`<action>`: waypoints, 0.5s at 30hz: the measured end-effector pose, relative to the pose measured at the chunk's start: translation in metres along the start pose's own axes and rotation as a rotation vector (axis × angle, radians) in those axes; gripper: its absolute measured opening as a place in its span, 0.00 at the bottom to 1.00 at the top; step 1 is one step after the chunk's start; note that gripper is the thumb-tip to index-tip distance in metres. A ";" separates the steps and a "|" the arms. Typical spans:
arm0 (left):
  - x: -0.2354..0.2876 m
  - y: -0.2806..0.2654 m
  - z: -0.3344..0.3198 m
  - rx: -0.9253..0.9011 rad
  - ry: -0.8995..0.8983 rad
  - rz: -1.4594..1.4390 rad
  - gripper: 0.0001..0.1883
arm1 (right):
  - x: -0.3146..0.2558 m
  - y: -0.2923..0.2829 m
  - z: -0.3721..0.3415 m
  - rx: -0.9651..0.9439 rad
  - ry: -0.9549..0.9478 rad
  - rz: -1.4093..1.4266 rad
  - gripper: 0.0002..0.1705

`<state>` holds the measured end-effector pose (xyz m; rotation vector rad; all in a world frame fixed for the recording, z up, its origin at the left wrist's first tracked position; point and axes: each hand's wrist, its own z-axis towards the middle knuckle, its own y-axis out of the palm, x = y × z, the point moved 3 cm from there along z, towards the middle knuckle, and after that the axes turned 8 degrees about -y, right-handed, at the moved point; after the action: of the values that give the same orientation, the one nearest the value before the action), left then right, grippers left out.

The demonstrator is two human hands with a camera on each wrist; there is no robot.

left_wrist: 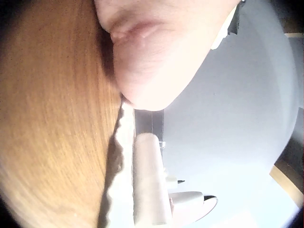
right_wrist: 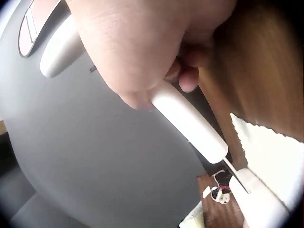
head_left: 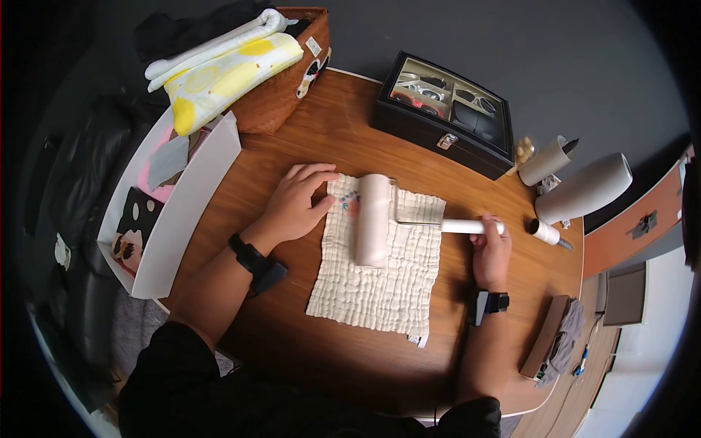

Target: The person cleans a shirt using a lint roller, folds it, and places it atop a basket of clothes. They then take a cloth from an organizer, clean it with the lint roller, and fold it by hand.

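Observation:
A cream crinkled cloth (head_left: 372, 292) lies flat on the wooden table, a small printed pattern near its upper left corner. On its upper part rests a white lint roller (head_left: 373, 219), also seen in the left wrist view (left_wrist: 151, 180). My right hand (head_left: 492, 255) grips the end of the roller's white handle (right_wrist: 190, 126), fingers curled round it. My left hand (head_left: 296, 203) lies with fingers spread at the cloth's upper left corner, fingertips on its edge; in the left wrist view the hand (left_wrist: 152, 57) hides that corner.
A white bin (head_left: 190, 197) with items stands left, beside a brown basket (head_left: 274, 102) holding folded cloths. Behind is a black glasses case (head_left: 438, 139). To the right are a white vase (head_left: 584, 190), a small roller (head_left: 544, 231) and a brown box (head_left: 544, 339).

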<state>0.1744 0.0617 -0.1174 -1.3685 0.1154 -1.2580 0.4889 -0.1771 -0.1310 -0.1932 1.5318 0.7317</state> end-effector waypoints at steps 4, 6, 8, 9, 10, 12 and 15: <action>0.004 -0.003 0.001 -0.014 -0.009 0.004 0.19 | 0.001 0.016 -0.006 -0.207 0.015 -0.145 0.07; 0.003 -0.002 0.001 -0.016 -0.009 0.007 0.19 | 0.001 0.014 -0.006 -0.162 0.013 -0.134 0.05; 0.002 -0.002 0.001 -0.014 -0.013 0.006 0.19 | 0.008 -0.004 0.005 -0.109 -0.015 -0.050 0.04; 0.002 -0.002 0.000 -0.015 -0.014 0.002 0.19 | 0.009 -0.015 0.011 -0.058 -0.043 0.035 0.04; 0.002 -0.003 0.000 -0.015 -0.017 -0.002 0.19 | 0.007 -0.019 0.015 -0.062 -0.043 0.034 0.04; 0.002 -0.004 0.000 -0.013 -0.016 -0.001 0.19 | -0.003 -0.034 0.023 0.089 -0.129 0.127 0.05; 0.003 -0.005 -0.001 -0.012 -0.018 -0.006 0.19 | -0.006 -0.061 0.037 0.225 -0.138 0.191 0.08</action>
<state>0.1721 0.0606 -0.1126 -1.3906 0.1065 -1.2515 0.5532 -0.2059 -0.1429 0.1706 1.4998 0.7004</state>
